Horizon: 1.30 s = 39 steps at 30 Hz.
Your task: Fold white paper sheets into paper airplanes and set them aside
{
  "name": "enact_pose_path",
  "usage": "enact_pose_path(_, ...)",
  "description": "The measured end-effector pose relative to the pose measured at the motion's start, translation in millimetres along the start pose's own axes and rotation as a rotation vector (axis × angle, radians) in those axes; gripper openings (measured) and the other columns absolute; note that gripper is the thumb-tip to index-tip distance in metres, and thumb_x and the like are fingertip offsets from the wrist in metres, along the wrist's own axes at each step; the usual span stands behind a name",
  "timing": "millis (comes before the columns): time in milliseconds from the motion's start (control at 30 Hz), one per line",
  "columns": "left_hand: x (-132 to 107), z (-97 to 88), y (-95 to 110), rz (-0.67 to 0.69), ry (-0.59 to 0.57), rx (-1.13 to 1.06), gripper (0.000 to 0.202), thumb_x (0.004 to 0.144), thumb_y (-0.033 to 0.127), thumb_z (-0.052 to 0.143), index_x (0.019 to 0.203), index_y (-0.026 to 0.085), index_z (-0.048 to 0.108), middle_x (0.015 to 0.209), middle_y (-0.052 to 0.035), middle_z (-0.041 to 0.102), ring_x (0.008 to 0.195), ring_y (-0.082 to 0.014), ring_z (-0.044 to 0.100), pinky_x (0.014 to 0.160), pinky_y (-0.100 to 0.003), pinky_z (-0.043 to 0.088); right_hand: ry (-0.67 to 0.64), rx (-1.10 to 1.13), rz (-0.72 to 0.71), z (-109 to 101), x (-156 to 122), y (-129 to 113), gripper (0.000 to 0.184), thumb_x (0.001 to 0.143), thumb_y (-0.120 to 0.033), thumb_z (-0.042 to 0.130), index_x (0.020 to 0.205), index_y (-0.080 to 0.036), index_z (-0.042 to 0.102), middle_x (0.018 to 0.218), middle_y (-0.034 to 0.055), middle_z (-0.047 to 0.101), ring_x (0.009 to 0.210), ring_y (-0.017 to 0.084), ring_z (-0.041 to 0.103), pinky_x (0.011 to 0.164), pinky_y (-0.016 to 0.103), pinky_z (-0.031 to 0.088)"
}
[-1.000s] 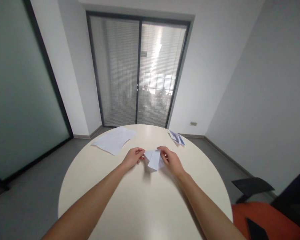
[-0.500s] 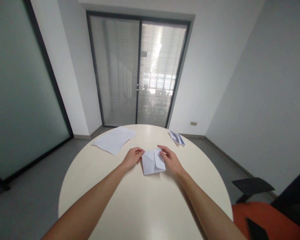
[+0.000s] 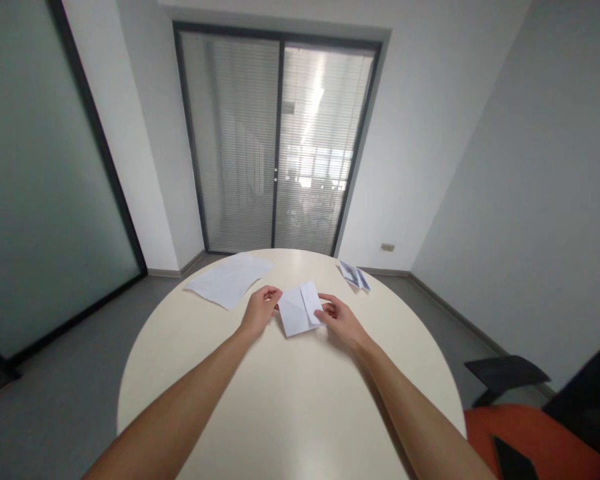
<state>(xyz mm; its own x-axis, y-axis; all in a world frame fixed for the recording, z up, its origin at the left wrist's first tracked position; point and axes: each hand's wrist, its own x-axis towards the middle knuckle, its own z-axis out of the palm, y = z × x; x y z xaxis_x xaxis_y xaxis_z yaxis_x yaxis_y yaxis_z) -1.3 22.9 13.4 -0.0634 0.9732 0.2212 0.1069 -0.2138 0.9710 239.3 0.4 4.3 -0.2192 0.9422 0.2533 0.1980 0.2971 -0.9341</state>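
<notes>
A folded sheet of white paper is held between my hands over the middle of the round table. Its right part is a narrow flap lying over the larger panel. My left hand pinches the paper's left edge, fingers closed. On the right edge, my right hand has its thumb on top of the flap and fingers beneath and behind. The paper is slightly tilted, and its underside is hidden.
A larger white sheet lies at the table's far left. Toward the far right edge sits a small folded paper piece. An orange chair with a black armrest stands at the lower right.
The folded paper has turned and risen slightly away from me. Its loose front folds now show as a flat panel with one flap. Both hands moved a little with it.
</notes>
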Motion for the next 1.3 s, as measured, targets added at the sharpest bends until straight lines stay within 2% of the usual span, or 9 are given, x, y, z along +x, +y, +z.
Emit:
enact_pose_path(233,2.6,-1.3,-7.3,0.063,0.017,0.086,0.031,0.083,0.046,0.06,0.089,0.015,0.066,0.083,-0.0058,0.07,0.064,-0.0172,0.066,0.05,-0.025,0.05,-0.057,-0.016,0.05,0.9,1.1,6.6,0.05,0.077,-0.044,0.075,0.117,-0.017,0.063,0.078,0.003,0.068,0.068,0.017,0.062,0.064,0.028,0.046)
enact_pose_path(367,-1.8,-2.1,-9.1,0.323,0.084,0.27,0.026,0.088,0.034,0.059,0.109,0.019,0.064,0.11,-0.0086,0.068,0.091,-0.0209,0.068,0.079,-0.035,0.056,-0.015,-0.018,0.043,3.3,1.4,4.9,0.047,0.078,-0.044,0.073,0.112,-0.015,0.063,0.067,-0.001,0.063,0.061,0.014,0.058,0.058,0.026,0.041)
enact_pose_path(433,-7.7,-1.5,-5.4,0.49,0.098,0.421,0.031,0.088,0.026,0.06,0.119,0.023,0.062,0.128,-0.0085,0.06,0.117,-0.0241,0.058,0.098,-0.039,0.05,0.018,-0.015,0.048,3.8,2.3,4.4,0.048,0.077,-0.045,0.073,0.112,-0.015,0.061,0.063,-0.0026,0.061,0.058,0.013,0.056,0.056,0.025,0.04)
enact_pose_path(500,-15.3,0.7,0.3,0.603,0.028,0.533,0.027,0.089,0.023,0.059,0.116,0.024,0.064,0.131,-0.0071,0.057,0.125,-0.0244,0.052,0.109,-0.042,0.042,0.054,-0.01,0.058,3.6,3.5,3.8,0.051,0.076,-0.046,0.073,0.113,-0.015,0.058,0.061,-0.0039,0.06,0.056,0.013,0.055,0.054,0.025,0.039)
enact_pose_path(667,-32.0,12.6,10.0,0.705,-0.279,0.737,0.035,0.088,0.027,0.065,0.123,0.024,0.062,0.13,-0.0074,0.059,0.118,-0.0252,0.054,0.104,-0.042,0.045,0.084,-0.001,0.069,2.0,5.0,-1.5,0.062,0.076,-0.047,0.071,0.127,-0.018,0.051,0.059,-0.006,0.061,0.052,0.013,0.054,0.052,0.024,0.038)
enact_pose_path(767,-34.6,16.7,8.4,0.723,-0.394,0.827,0.032,0.09,0.026,0.063,0.122,0.024,0.065,0.126,-0.0071,0.062,0.114,-0.0253,0.056,0.099,-0.041,0.047,0.032,-0.063,0.05,2.7,4.6,-4.0,0.047,0.078,-0.047,0.067,0.114,-0.017,0.061,0.056,-0.0045,0.061,0.051,0.014,0.055,0.054,0.025,0.041)
enact_pose_path(1067,-28.4,9.7,-1.5,0.63,-0.517,0.838,0.028,0.093,0.015,0.054,0.109,0.025,0.074,0.113,-0.0038,0.072,0.105,-0.0222,0.063,0.095,-0.036,0.048,-0.216,-0.388,0.068,2.9,-4.4,-8.1,0.035,0.088,-0.043,0.056,0.082,-0.015,0.077,0.059,0.0013,0.066,0.048,0.012,0.048,0.049,0.025,0.034)
enact_pose_path(1167,-29.0,8.4,-0.9,0.632,-0.54,0.825,0.029,0.09,0.012,0.054,0.106,0.025,0.076,0.114,-0.0046,0.072,0.107,-0.0229,0.062,0.096,-0.037,0.048,-0.183,-0.544,-0.009,1.0,-6.0,-14.9,0.034,0.088,-0.041,0.056,0.078,-0.017,0.078,0.061,0.002,0.068,0.053,0.015,0.053,0.052,0.026,0.037)
enact_pose_path(1300,-29.3,6.2,-0.1,0.664,-0.567,0.797,0.032,0.088,0.011,0.054,0.106,0.024,0.076,0.116,-0.0059,0.071,0.11,-0.0231,0.061,0.098,-0.037,0.048,-0.095,-0.655,-0.161,-2.3,-5.8,-16.3,0.028,0.088,-0.037,0.059,0.095,-0.02,0.08,0.094,0.008,0.076,0.083,0.023,0.066,0.078,0.033,0.049)
